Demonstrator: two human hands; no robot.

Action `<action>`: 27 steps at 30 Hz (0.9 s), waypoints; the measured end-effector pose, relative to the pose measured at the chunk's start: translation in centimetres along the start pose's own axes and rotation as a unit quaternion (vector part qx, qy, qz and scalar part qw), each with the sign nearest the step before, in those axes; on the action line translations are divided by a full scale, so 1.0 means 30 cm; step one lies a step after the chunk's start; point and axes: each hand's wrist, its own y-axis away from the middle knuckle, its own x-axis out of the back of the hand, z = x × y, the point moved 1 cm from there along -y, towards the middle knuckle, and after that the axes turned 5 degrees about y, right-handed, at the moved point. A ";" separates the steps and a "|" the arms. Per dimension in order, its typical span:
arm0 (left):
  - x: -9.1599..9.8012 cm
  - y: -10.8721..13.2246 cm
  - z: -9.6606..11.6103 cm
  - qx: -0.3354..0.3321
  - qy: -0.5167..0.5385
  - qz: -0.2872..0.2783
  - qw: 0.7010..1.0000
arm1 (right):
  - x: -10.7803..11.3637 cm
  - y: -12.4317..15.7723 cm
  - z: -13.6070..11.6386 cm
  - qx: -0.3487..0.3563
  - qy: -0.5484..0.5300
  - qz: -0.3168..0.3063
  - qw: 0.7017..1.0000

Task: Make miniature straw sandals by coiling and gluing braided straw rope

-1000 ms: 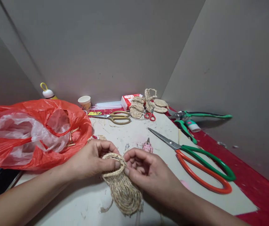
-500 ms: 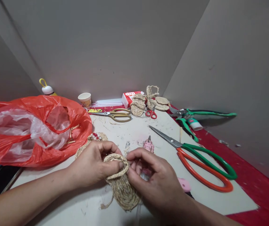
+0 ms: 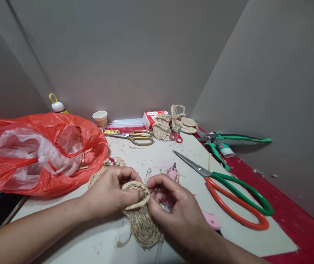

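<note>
A small braided straw slipper (image 3: 143,228) hangs between my hands, its coiled sole pointing down toward me. My left hand (image 3: 115,190) is closed on its upper end, with the thumb pushed through the braided loop (image 3: 135,206). At the loop's right side, my right hand (image 3: 175,205) pinches the edge between thumb and forefinger; what lies exactly between those fingertips is hidden. A loose straw end (image 3: 124,242) dangles at the slipper's left. Behind my left hand lies a similar straw piece (image 3: 99,176) with red and white beads. Beyond my right hand is a pink glue gun (image 3: 173,173), partly covered.
Large scissors (image 3: 236,194) with green and orange handles lie at right, near green-handled pruners (image 3: 217,141). A red plastic bag (image 3: 63,179) fills the left. Along the back stand gold-handled scissors (image 3: 140,138), a paper cup (image 3: 100,120), a tissue pack (image 3: 149,120) and straw pieces (image 3: 161,126).
The whole view has shifted slightly. Both hands keep their hold on the slipper, and its sole hangs a little lower in the picture.
</note>
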 end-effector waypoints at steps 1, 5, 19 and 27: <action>0.004 -0.003 -0.001 -0.004 0.005 0.002 1.000 | 0.003 -0.001 -0.003 -0.007 -0.010 -0.007 1.000; 0.018 -0.015 -0.004 -0.036 0.018 0.033 0.999 | 0.005 -0.004 0.000 -0.043 -0.035 -0.035 0.998; 0.060 -0.003 0.072 -0.061 0.067 0.053 0.994 | 0.029 -0.035 0.043 -0.135 -0.207 -0.114 0.962; 0.020 -0.008 0.032 -0.072 0.141 0.035 0.987 | 0.028 -0.030 0.043 -0.135 -0.247 -0.128 0.951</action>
